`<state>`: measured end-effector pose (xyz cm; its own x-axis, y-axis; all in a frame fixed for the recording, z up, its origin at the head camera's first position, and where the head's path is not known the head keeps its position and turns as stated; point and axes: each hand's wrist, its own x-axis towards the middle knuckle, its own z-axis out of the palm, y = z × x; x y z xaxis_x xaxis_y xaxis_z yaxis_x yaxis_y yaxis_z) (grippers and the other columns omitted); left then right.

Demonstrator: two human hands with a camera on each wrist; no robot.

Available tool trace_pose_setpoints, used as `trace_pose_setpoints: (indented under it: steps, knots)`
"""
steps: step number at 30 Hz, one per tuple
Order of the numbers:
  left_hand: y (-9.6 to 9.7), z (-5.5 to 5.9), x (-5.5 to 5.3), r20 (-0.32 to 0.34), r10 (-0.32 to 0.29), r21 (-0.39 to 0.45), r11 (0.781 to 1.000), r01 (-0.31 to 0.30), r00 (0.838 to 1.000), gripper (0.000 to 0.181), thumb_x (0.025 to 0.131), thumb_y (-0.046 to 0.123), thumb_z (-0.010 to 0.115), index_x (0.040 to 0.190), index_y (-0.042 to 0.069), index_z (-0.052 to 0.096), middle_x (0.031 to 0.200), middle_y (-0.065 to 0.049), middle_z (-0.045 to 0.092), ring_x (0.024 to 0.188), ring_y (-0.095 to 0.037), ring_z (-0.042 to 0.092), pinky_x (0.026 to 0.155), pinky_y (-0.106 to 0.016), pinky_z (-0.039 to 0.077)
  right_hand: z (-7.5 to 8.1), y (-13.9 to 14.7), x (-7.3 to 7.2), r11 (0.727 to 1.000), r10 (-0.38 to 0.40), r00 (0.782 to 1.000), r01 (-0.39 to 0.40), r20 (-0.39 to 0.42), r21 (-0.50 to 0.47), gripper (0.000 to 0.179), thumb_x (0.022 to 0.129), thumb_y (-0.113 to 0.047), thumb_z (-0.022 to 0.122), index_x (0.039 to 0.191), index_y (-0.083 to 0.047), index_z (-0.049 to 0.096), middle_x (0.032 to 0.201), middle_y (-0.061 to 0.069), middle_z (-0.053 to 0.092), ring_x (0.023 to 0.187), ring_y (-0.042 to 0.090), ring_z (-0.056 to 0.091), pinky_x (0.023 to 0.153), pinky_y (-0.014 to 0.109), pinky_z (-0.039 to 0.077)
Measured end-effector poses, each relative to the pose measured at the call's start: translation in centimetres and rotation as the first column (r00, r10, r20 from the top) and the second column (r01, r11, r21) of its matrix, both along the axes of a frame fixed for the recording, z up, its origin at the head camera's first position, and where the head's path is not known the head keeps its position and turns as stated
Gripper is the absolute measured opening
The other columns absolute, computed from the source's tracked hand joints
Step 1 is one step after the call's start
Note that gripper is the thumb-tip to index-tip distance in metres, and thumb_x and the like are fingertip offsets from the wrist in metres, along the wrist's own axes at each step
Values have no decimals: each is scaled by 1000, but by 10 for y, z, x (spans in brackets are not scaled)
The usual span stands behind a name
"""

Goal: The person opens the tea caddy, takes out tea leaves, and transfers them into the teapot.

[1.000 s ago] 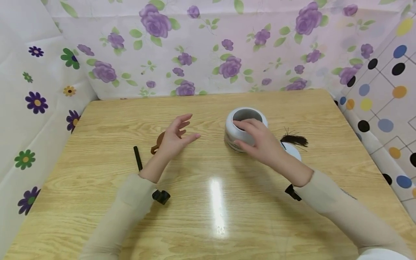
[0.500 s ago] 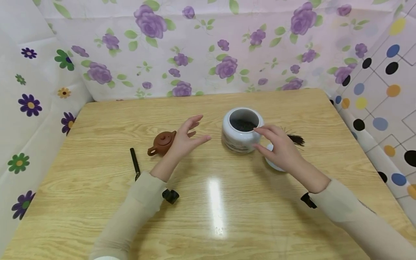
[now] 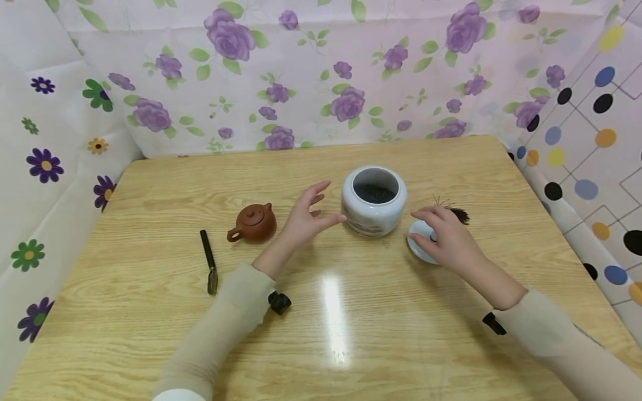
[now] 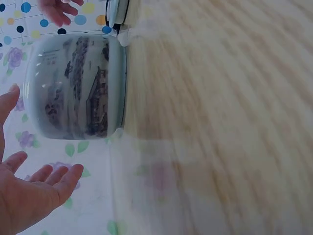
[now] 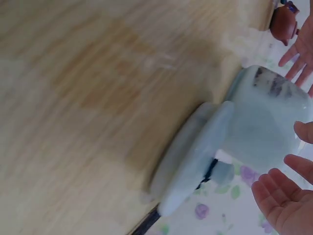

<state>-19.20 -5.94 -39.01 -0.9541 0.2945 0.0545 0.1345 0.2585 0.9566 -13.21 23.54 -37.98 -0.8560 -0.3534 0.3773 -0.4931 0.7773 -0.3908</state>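
Note:
A white porcelain jar (image 3: 371,218) with a painted band and dark contents stands uncovered behind the middle of the table. My left hand (image 3: 307,221) reaches toward its left side, fingers spread and thumb tip right at the wall; in the left wrist view, the jar (image 4: 73,88) appears beyond that hand (image 4: 34,196). To the jar's right lies its round white lid (image 3: 420,248), whose knob (image 5: 223,173) has a dark band around it. Over the lid hovers my right hand (image 3: 451,239), thumb and fingers apart, holding nothing and partly hiding it.
A brown clay teapot (image 3: 256,223) sits left of my left hand. Farther left lies a thin black-handled tool (image 3: 208,259). Dark bristles (image 3: 460,215) stick out behind my right hand. Flowered cloth (image 3: 311,72) hangs along the table's back edge.
My right hand has moved from over the jar's mouth rightward to above the lid. My left hand has moved right from beside the teapot to the jar, uncovering the teapot and the thin tool.

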Motion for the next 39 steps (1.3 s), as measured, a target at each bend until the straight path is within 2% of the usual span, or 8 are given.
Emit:
trace_pose_setpoints:
  steps: [7, 11, 22, 29, 36, 39]
  knots:
    - [9, -7, -2, 15, -19, 63, 998, 18, 1000, 81, 79, 15, 79, 147, 20, 35, 153, -4, 29, 137, -35, 33, 106, -51, 40, -6, 14, 2, 995, -54, 993, 45, 102, 88, 36, 83, -11, 73, 114, 4, 63, 111, 23, 59, 103, 39, 55, 85, 53, 48]
    - [13, -8, -2, 16, -33, 64, 997, 32, 999, 84, 79, 14, 79, 148, 20, 32, 154, -4, 27, 138, -35, 32, 105, -50, 41, -7, 20, 5, 988, -83, 983, 59, 165, 143, 36, 84, -12, 71, 114, 5, 63, 112, 25, 59, 103, 39, 56, 85, 54, 49]
    - [25, -11, -4, -5, -51, 41, 998, 52, 999, 85, 80, 14, 78, 150, 18, 30, 155, -2, 27, 136, -29, 36, 103, -47, 44, -14, 27, 6, 981, -65, 983, 32, 171, 190, 28, 85, -5, 69, 110, 6, 64, 105, 22, 61, 96, 35, 59, 80, 49, 53]
    - [32, -15, -8, -15, -84, 75, 994, 85, 996, 84, 79, 11, 78, 149, 16, 31, 153, -3, 30, 134, -28, 38, 101, -42, 47, -19, 31, 2, 986, -68, 983, 40, 170, 165, 25, 84, 0, 68, 107, 10, 64, 100, 23, 63, 94, 35, 60, 78, 47, 54]
    - [34, -12, -10, 3, -70, 84, 994, 70, 998, 82, 80, 10, 77, 148, 15, 32, 153, -3, 30, 135, -26, 37, 101, -40, 47, -19, 33, 0, 990, -125, 963, 107, 239, 87, 26, 83, -1, 69, 107, 9, 65, 99, 23, 60, 87, 33, 61, 73, 45, 55]
    - [34, -11, -11, 3, -69, 88, 994, 69, 998, 82, 80, 10, 77, 148, 15, 32, 152, -3, 31, 135, -27, 36, 101, -40, 47, -20, 34, 0, 991, -135, 960, 127, 244, 50, 26, 82, -1, 71, 105, 9, 66, 96, 22, 59, 84, 31, 61, 70, 43, 55]
